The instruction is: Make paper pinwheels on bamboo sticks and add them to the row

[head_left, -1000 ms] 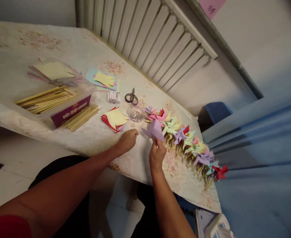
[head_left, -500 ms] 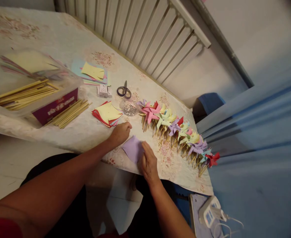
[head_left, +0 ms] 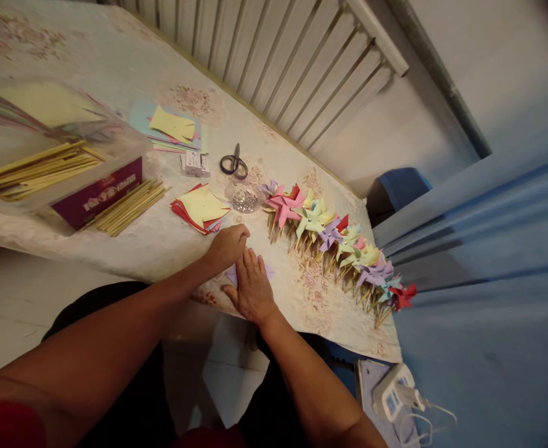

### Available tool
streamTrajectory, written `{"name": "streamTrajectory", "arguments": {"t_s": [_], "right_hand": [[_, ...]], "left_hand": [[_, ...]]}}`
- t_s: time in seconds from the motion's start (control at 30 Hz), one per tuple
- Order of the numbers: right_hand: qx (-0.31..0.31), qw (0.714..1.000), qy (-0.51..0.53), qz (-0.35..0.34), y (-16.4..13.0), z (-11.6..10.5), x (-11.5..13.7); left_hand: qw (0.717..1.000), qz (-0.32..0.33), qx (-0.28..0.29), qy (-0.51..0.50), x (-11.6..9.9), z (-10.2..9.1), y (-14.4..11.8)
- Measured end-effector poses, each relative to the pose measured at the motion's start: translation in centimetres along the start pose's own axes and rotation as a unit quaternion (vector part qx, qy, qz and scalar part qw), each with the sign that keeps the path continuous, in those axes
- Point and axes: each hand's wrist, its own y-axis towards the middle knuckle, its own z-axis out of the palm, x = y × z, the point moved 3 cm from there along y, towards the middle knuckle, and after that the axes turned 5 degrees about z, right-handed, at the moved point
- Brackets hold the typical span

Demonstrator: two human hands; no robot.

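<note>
A purple paper square [head_left: 231, 274] lies near the table's front edge, mostly covered by my right hand [head_left: 255, 289]. That hand rests flat on it, fingers stretched forward and thumb out to the side. My left hand [head_left: 228, 249] is closed just beyond the paper, its fingers curled together; whatever they may hold is hidden. Past it sit a stack of coloured paper pieces [head_left: 201, 208], yellow on top, and a clear dish of small shiny bits [head_left: 246, 200]. To the right stands a long row of paper pinwheels [head_left: 315, 218] on sticks.
Black-handled scissors [head_left: 234, 164] lie behind the dish, with a small box [head_left: 195, 164] beside more paper sheets [head_left: 173, 124]. At left, a plastic bin [head_left: 101, 193] holds sticks, and a bundle of sticks [head_left: 129, 208] lies against it. A power strip [head_left: 392, 392] sits low right.
My right hand has moved left from the paper's right edge and now lies flat over it. My left hand stays closed in nearly the same place. The view has shifted slightly.
</note>
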Motion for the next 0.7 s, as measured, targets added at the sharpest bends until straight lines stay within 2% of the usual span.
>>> {"name": "streamTrajectory", "arguments": {"t_s": [0.17,0.33,0.53,0.7], "right_hand": [[-0.011,1.000,-0.015,0.007,1.0,-0.2,-0.1],[-0.026,0.999,-0.023,0.006,0.8,0.5,0.0],[-0.051,0.998,-0.009,0.024,-0.7,0.7,0.3],[-0.049,0.998,0.005,0.027,-2.5,0.9,0.5]], "left_hand": [[0.999,0.032,-0.031,0.023,0.2,0.2,-1.3],[0.991,0.078,-0.050,0.101,1.2,-0.3,-4.1],[0.976,0.128,-0.063,0.166,2.0,-0.8,-6.1],[0.975,0.114,-0.093,0.166,1.8,-1.2,-7.1]]}}
